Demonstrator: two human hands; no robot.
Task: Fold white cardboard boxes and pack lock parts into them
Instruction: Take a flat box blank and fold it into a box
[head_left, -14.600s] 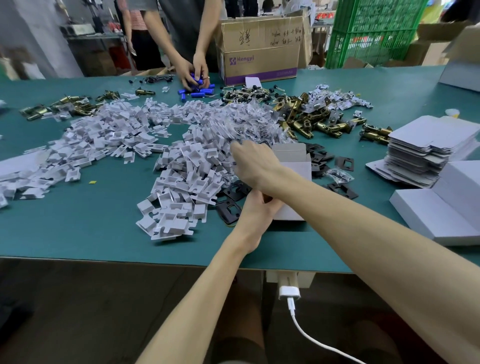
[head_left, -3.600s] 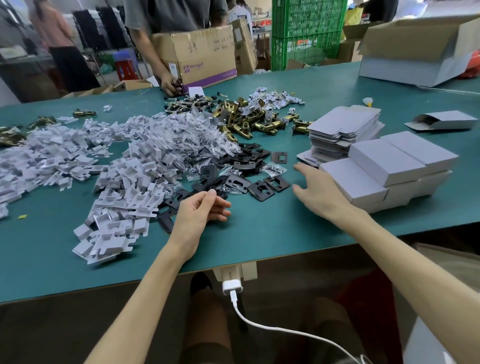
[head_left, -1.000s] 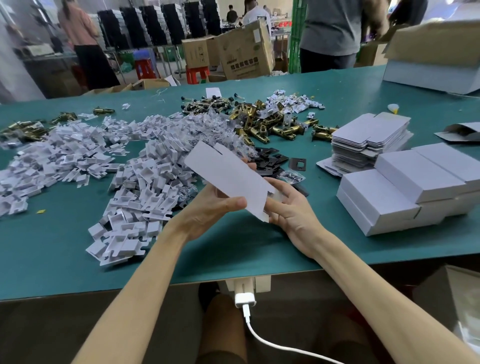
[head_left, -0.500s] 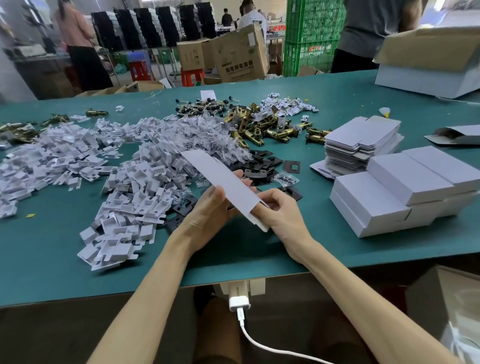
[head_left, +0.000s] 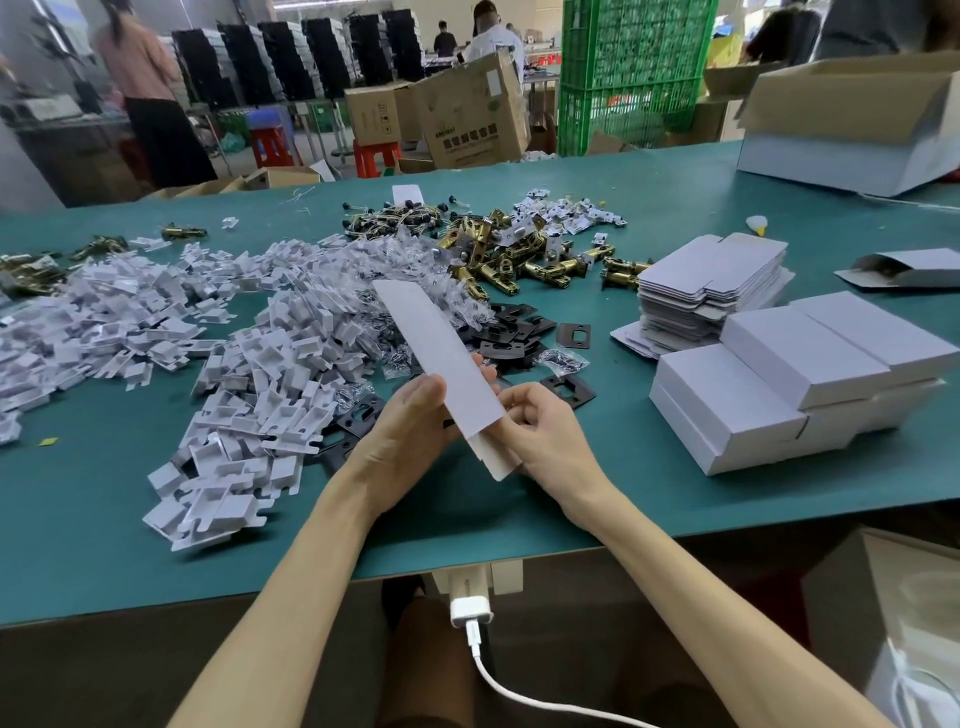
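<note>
The person's left hand (head_left: 410, 441) and right hand (head_left: 545, 436) are bare, and both forearms (head_left: 291, 587) are bare too down to the lower edge of the view, while the lap (head_left: 431, 660) under the table (head_left: 104, 519) is too dark to tell any clothing.

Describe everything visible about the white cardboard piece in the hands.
The white cardboard blank is a long, narrow, matte strip, flat, with a flap showing at its near end. It is held above the table, slanting from near right to far left. The left hand grips its left edge; the right hand pinches the near end.
</note>
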